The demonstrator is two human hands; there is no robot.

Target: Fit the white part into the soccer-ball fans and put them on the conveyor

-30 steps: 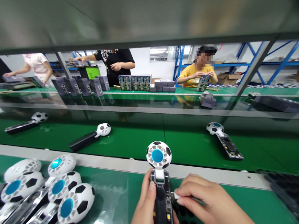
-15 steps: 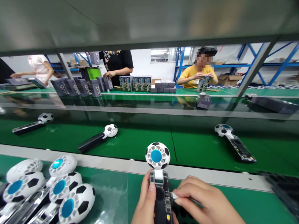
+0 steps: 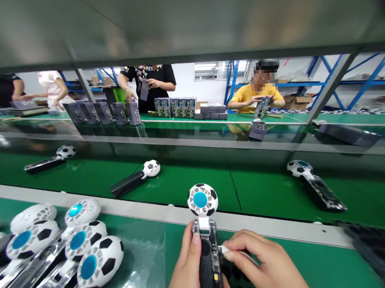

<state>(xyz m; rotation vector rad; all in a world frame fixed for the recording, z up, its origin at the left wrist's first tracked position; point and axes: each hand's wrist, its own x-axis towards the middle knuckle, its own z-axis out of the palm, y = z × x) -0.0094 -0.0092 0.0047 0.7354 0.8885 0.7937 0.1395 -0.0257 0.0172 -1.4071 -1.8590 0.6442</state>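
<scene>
My left hand (image 3: 186, 272) grips the dark handle of a hand-held fan (image 3: 205, 243) held upright; its head is a white and black football shape with a blue centre. The handle's front shows bare electronics. My right hand (image 3: 265, 267) pinches a small white plug (image 3: 223, 249) against the handle's right side.
Several more football fans (image 3: 68, 245) lie packed at the lower left. On the green conveyor belt (image 3: 182, 183) beyond lie three fans (image 3: 136, 178) (image 3: 50, 159) (image 3: 315, 182). Across it, people handle boxes (image 3: 173, 106) at another bench. A dark tray (image 3: 378, 248) sits at the right.
The three fans on the belt have drifted to the right. My hands and the held fan stay almost where they were. The person in black across the belt has picked up a box.
</scene>
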